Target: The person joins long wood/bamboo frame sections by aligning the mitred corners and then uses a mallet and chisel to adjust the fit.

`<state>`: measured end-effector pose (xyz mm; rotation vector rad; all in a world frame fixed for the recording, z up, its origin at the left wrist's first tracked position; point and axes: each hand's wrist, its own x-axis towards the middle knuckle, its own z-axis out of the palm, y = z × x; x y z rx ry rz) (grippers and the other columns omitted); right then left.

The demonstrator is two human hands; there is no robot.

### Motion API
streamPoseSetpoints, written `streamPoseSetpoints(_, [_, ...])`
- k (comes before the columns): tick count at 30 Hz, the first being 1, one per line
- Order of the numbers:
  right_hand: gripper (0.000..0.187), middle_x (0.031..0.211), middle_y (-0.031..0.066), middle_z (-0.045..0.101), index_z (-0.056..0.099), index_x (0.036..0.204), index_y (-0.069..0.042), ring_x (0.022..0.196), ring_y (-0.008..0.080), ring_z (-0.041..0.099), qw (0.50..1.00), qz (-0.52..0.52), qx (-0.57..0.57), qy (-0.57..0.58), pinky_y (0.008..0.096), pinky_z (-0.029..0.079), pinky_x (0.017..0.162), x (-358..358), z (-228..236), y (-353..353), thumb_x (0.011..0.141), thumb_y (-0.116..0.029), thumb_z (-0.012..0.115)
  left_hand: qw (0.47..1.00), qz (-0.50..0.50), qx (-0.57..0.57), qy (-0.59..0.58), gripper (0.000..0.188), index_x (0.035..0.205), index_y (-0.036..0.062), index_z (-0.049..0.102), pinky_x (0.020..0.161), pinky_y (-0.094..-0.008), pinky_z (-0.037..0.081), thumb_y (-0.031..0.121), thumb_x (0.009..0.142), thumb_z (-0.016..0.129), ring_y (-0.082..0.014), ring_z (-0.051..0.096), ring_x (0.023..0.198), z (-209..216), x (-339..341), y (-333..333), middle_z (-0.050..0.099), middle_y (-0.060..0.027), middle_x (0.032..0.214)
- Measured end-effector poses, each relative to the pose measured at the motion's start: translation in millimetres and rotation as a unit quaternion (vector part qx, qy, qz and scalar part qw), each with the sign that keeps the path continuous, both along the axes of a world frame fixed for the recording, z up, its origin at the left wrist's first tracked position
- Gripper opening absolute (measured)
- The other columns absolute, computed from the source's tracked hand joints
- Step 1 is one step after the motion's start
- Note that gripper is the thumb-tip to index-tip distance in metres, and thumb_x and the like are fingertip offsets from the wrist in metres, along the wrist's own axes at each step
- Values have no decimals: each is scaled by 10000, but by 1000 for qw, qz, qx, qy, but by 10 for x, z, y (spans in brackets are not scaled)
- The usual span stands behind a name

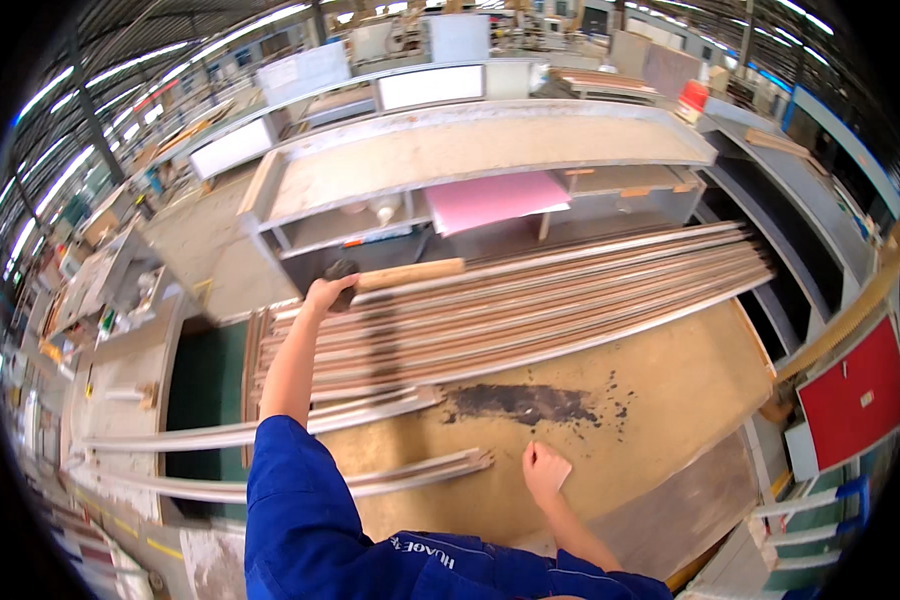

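Note:
My left hand reaches out over the far edge of a stack of long wooden strips, closed at the dark head of a wooden-handled hammer. The handle points to the right, above the strips. My right hand is curled into a fist low over the tan worktable; whatever it may hold is hidden. Just beyond that fist a dark, smeared stain marks the table. Between my arms and the stack, a few shorter pale strips stick out toward the left.
A long bench with shelves stands across the far side, a pink sheet on its shelf. At the right are dark racks and a red panel. A cluttered side table stands at the left.

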<state>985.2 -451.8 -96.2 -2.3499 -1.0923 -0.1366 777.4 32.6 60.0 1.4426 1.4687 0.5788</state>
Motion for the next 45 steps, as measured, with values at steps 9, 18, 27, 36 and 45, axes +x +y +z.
streamPoseSetpoints(9, [290,654,68,521,558,765,-30,629,182,505,898,-18,297,324,317,427,591,370,-387,-237,959,-226,467,974,-146,43,-168,743,1090,-16,624,734,-308,485,599,688,735,-147,596,824,834,-1184,-3118,652,-75,900])
streamPoseSetpoints(18, [315,723,33,576,612,919,-34,615,107,572,805,328,85,486,234,484,540,-1156,1082,146,989,-297,453,986,125,26,-110,775,1252,-30,513,773,-295,499,464,720,783,-173,617,870,822,-3314,-5397,642,-127,1013])
streamPoseSetpoints(27, [582,1138,113,620,438,1362,-22,948,160,609,316,633,-541,455,276,492,811,-5072,1683,53,1003,-472,352,922,379,-4,-82,626,1143,-36,576,742,-294,496,332,699,819,-147,607,831,699,-5350,-6729,647,-95,915])
streamPoseSetpoints(36, [521,816,-1,554,493,1262,-30,705,65,539,242,712,-542,375,225,449,627,-7086,1595,-7,895,-371,636,902,308,248,173,746,1204,-13,549,805,-386,508,368,634,843,-339,623,928,541,-6912,-6400,610,-183,998])
streamPoseSetpoints(45, [374,672,-11,568,616,1030,-38,560,57,521,483,723,-366,333,225,407,500,-8878,1347,950,845,-352,698,919,229,288,143,782,1312,-12,455,844,-389,492,348,713,807,-357,588,995,170,-8886,-5181,571,-207,1087])
